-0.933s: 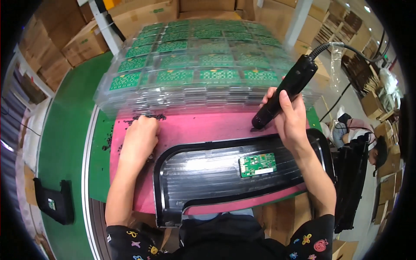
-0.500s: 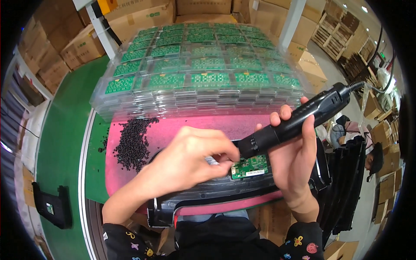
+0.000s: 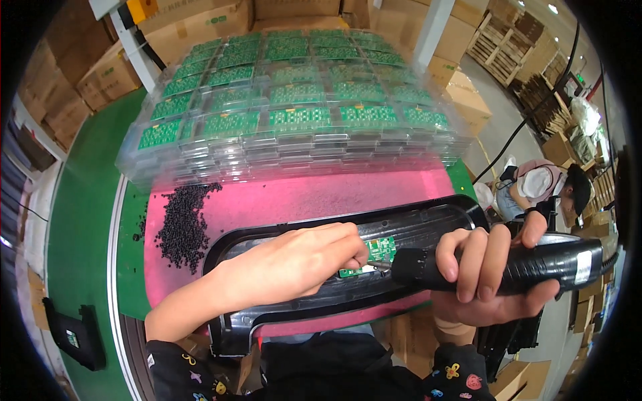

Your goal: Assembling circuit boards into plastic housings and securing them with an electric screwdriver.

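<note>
An electric screwdriver (image 3: 414,269), black with a cord at its rear, lies nearly level in my right hand (image 3: 478,271), whose fingers wrap round its body. Its bit points left and meets the pinched fingertips of my left hand (image 3: 311,257). Whatever those fingertips hold is too small and hidden to make out. Just under them is a green circuit board (image 3: 382,248), partly covered by my left hand and the bit. The board lies inside a long black plastic housing (image 3: 364,291) on a pink mat (image 3: 281,200).
A heap of small black screws (image 3: 182,224) sits left on the mat. Behind stand stacked clear trays (image 3: 281,154) of green boards. Another black housing (image 3: 72,337) lies at far left. Cardboard boxes (image 3: 194,33) stand behind; a crouching person (image 3: 538,184) is at right.
My right hand has turned the screwdriver from a slant to nearly level, its bit now at my left fingertips. My grip now shows fingers over the top. The view has shifted slightly.
</note>
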Demonstrator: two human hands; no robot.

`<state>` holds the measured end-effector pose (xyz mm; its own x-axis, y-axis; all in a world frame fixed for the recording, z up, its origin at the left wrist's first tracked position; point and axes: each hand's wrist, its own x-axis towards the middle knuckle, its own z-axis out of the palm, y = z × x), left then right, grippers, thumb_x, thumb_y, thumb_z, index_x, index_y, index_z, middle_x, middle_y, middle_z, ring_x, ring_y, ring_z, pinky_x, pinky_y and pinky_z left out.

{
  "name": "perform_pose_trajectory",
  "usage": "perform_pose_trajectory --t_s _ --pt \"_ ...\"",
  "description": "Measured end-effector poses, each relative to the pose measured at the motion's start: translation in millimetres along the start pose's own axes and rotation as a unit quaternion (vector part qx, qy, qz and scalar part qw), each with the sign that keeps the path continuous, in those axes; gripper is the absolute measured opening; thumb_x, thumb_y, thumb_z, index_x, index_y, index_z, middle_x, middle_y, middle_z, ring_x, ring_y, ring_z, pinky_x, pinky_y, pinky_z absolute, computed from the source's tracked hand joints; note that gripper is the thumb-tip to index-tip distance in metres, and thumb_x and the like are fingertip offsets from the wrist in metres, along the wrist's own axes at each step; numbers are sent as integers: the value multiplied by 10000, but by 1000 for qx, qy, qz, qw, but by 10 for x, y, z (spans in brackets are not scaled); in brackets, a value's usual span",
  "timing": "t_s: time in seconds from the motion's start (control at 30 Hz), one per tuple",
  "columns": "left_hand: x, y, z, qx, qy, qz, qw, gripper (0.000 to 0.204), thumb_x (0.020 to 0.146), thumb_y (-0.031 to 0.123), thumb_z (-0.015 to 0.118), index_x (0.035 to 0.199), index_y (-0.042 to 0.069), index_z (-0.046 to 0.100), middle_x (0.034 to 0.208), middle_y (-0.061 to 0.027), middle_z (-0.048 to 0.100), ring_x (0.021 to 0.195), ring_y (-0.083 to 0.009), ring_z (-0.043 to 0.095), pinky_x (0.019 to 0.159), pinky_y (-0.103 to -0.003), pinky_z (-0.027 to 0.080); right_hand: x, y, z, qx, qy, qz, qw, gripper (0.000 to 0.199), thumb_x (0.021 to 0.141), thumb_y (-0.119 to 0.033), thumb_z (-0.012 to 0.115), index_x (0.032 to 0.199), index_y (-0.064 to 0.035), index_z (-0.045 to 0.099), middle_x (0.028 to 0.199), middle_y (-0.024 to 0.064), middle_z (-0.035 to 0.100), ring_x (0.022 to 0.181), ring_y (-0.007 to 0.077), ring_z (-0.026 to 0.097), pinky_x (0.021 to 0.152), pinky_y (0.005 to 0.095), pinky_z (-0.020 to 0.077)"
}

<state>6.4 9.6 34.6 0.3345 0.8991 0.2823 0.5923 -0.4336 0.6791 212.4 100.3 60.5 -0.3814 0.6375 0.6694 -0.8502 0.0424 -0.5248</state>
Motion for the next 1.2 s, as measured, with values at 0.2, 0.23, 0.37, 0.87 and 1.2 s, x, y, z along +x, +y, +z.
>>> perform_pose_trajectory --t_s 0.2,0.23,0.37,0.87,1.2 --pt "20 32 20 37 12 25 999 167 864 46 669 970 3 547 923 -105 573 839 -287 616 688 -382 514 11 149 -8 14 -49 -40 998 561 908 -540 637 1157 -129 348 624 24 572 459 149 544 512 320 472" --pt "10 13 32 58 18 33 998 176 856 57 676 966 4 549 917 -103 573 829 -281 614 679 -379 515 3 186 -4 17 -56 -51 997 566 903 -536 645 1145 -122 343 625 30 577 447 151 542 490 313 468" --pt "23 5 48 118 19 61 991 205 833 99 694 953 8 555 893 -94 571 813 -267 609 656 -365 518 23 188 65 -25 -27 -4 999 485 899 -487 676 1112 -156 392 544 -31 531 406 96 498 465 263 451" --pt "-68 -122 97 78 99 -26 992 186 790 -11 708 972 5 676 848 -127 652 766 -308 663 638 -393 535 158 273 -517 -186 -69 91 976 482 917 -492 601 1117 -109 387 563 -5 478 416 115 451 447 276 384" --pt "-2 -125 89 72 -28 -82 994 200 843 172 708 914 23 595 870 -102 643 837 -295 646 677 -411 524 99 370 -713 -205 -57 130 968 464 909 -458 589 1078 -83 374 542 -3 452 417 115 433 449 270 386"
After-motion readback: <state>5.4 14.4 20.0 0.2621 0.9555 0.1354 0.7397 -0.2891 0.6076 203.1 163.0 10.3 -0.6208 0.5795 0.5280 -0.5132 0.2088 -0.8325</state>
